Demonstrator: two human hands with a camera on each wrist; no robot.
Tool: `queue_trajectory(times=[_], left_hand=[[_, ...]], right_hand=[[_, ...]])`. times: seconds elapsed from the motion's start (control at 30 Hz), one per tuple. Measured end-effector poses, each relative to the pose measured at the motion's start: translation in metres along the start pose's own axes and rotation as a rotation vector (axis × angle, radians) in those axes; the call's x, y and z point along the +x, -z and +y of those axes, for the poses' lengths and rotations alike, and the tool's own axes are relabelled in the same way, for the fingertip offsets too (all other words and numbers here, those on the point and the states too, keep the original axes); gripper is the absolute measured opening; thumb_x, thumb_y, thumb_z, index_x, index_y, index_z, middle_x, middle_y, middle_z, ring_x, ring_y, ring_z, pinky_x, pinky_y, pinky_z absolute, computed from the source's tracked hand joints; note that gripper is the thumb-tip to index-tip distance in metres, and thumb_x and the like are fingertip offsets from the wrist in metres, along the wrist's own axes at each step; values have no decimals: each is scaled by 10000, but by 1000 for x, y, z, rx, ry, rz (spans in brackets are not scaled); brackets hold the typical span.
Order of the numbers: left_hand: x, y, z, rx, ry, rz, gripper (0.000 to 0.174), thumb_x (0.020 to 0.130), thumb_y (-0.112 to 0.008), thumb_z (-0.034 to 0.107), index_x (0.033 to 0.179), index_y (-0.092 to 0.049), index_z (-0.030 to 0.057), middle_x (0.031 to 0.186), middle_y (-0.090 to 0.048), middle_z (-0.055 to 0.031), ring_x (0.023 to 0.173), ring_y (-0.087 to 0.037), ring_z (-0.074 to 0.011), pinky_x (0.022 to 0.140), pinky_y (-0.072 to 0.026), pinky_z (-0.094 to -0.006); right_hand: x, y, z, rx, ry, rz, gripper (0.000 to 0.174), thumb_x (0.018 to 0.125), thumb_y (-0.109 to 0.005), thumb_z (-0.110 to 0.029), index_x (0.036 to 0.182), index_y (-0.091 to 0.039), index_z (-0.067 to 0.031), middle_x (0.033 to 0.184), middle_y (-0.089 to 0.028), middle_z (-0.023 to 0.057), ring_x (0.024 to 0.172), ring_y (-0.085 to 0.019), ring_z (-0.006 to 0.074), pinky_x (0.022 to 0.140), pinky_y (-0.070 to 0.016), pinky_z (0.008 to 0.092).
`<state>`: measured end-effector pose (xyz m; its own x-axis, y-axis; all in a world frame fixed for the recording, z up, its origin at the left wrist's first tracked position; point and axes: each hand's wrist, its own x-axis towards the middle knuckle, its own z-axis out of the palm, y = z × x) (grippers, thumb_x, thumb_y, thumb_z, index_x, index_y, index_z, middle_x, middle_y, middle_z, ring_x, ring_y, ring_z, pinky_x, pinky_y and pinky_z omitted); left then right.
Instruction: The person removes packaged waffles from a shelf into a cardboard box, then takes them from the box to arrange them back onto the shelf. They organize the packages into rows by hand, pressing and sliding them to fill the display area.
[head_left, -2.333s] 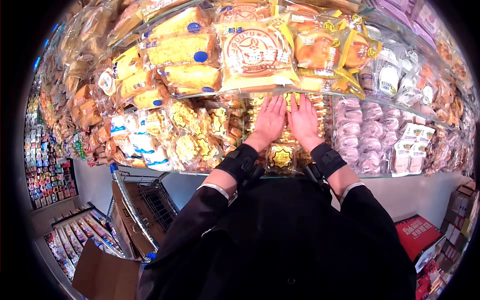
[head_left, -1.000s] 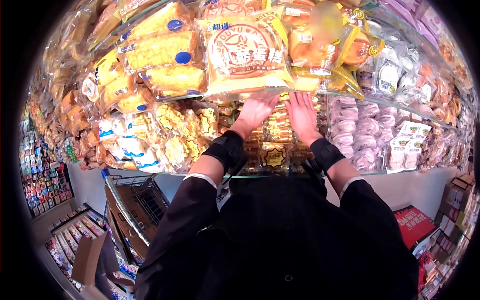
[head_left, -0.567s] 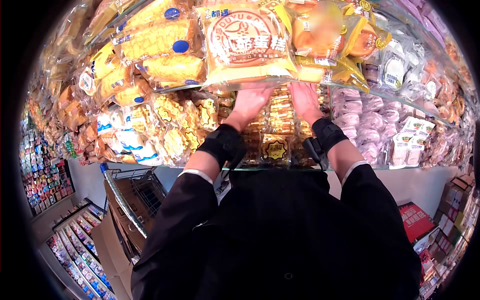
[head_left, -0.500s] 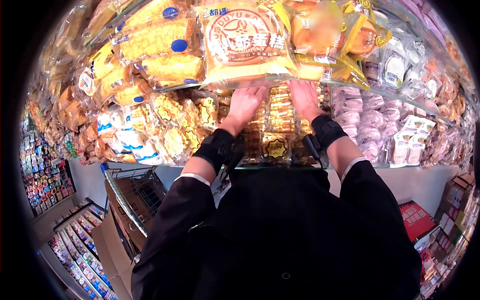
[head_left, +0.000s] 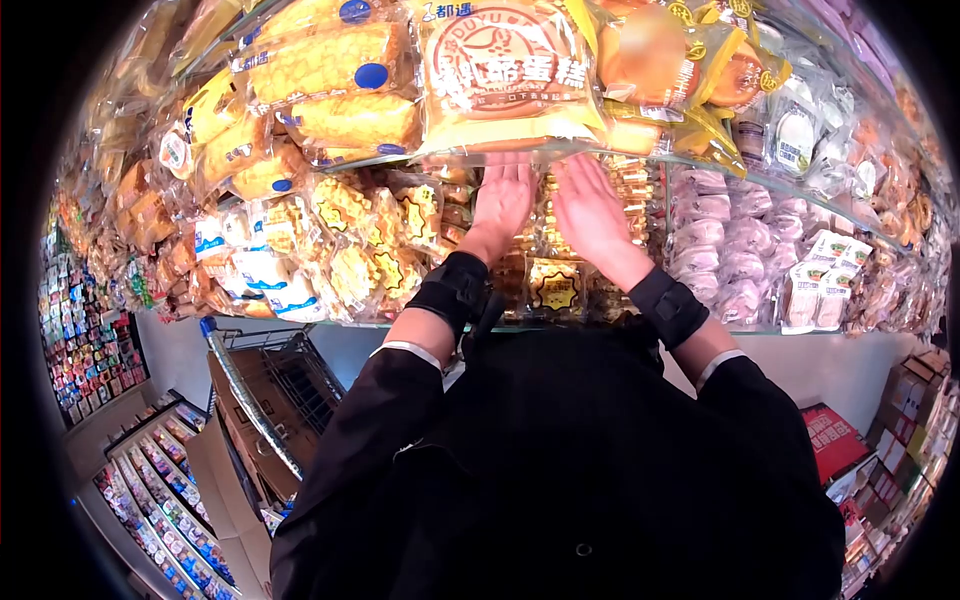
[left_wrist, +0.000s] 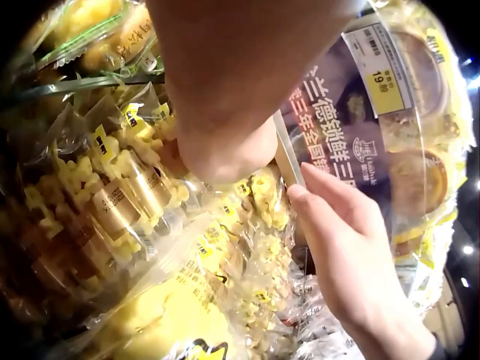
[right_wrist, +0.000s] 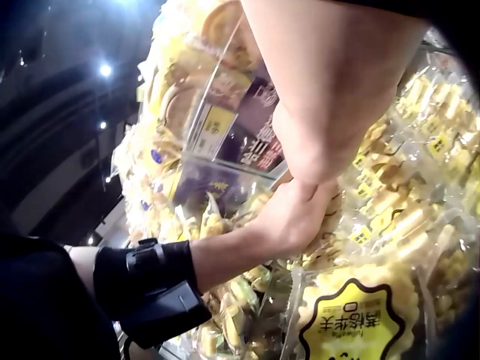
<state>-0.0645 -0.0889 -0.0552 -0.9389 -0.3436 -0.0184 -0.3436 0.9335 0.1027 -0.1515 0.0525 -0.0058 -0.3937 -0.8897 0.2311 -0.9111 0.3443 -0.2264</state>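
Observation:
Rows of wrapped golden pastries (head_left: 552, 240) lie below the glass edge of an upper shelf (head_left: 440, 160). Over their left side my left hand (head_left: 503, 203) reaches forward, back up and fingers extended at that edge. My right hand (head_left: 593, 212) lies over the right side, fingers straight and angled inward; a gap separates the hands. In the left wrist view, the right hand (left_wrist: 349, 259) has its fingertips by a thin pale strip (left_wrist: 288, 154) beside a purple sign (left_wrist: 349, 127). Whether it touches the strip, I cannot tell. The right wrist view shows the left hand (right_wrist: 289, 217) partly overlapped by the right (right_wrist: 319, 127).
Large bagged cakes (head_left: 505, 75) fill the upper shelf. Waffle packs (head_left: 350, 235) lie left of the hands, and pale purple wrapped buns (head_left: 700, 235) to the right. A shopping cart (head_left: 255, 400) with cardboard stands lower left; a red box (head_left: 832, 440) is lower right.
The right hand has shifted left and turned inward, with more of its fingers in view. The left hand's fingers have straightened forward from a more bent pose.

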Motion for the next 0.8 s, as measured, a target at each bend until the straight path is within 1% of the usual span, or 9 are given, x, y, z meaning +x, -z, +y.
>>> queue_trajectory(times=[0.1,0.2,0.23,0.27,0.37,0.43,0.63,0.7,0.8], left_hand=[[-2,5,-7,25,-35,-27,545,908,-431,192,1380,-345,-65,1386,-422,-239,1341,-335,-386,1143,-215,-457],[-17,16,7,83,29,55,530,908,-405,159,1382,-340,-69,1469,-317,-220,1369,-274,-410,1154,-194,-453],[-23,20,13,175,16,16,558,901,-411,146,1397,-302,-84,1469,-272,-274,1363,-252,-452,1144,-212,-463],[-28,12,18,-206,177,169,575,891,-415,119,1399,-272,-110,1437,-262,-345,1356,-239,-483,1137,-222,-471],[-29,1,27,-292,264,163,586,883,-429,112,1382,-263,-146,1413,-255,-389,1357,-239,-482,1134,-225,-470],[-26,2,27,-159,229,91,597,874,-444,84,1358,-225,-189,1399,-250,-404,1337,-244,-520,1123,-247,-482],[-21,0,25,-250,265,46,583,873,-438,97,1348,-251,-185,1395,-282,-383,1337,-266,-497,1122,-252,-472],[-13,-5,22,-302,288,42,576,875,-434,108,1345,-264,-178,1390,-299,-375,1333,-280,-486,1122,-251,-473],[-5,-12,20,-180,265,78,574,873,-431,130,1346,-282,-159,1376,-334,-353,1326,-302,-458,1130,-237,-467]], right_hand=[[24,2,-13,158,94,-65,446,894,-467,-178,1277,-489,48,1272,-531,211,1210,-489,321,1094,-307,422],[36,-25,-9,12,97,-116,428,867,-465,-174,1236,-523,33,1224,-566,166,1156,-515,294,1070,-328,413],[33,-30,-11,0,94,-101,452,879,-440,-184,1272,-502,29,1272,-542,167,1221,-475,290,1105,-274,422],[31,-33,-14,-1,95,-99,452,879,-440,-184,1272,-502,29,1272,-542,167,1221,-475,290,1105,-274,422],[28,-37,-14,-116,53,-211,521,880,-429,-176,1356,-413,34,1358,-481,167,1321,-390,275,1142,-169,476],[28,-34,-10,-118,65,-265,522,878,-429,-174,1357,-411,34,1359,-480,166,1324,-386,276,1141,-172,476],[23,-40,-3,-94,109,-239,519,871,-440,-164,1350,-410,32,1367,-470,167,1323,-383,278,1137,-185,475],[21,-48,0,-92,137,-125,517,864,-447,-153,1350,-408,19,1348,-478,155,1305,-391,272,1129,-196,478],[28,-38,-4,-27,91,-266,503,854,-458,-148,1333,-423,-1,1306,-497,135,1280,-401,263,1118,-205,483]])
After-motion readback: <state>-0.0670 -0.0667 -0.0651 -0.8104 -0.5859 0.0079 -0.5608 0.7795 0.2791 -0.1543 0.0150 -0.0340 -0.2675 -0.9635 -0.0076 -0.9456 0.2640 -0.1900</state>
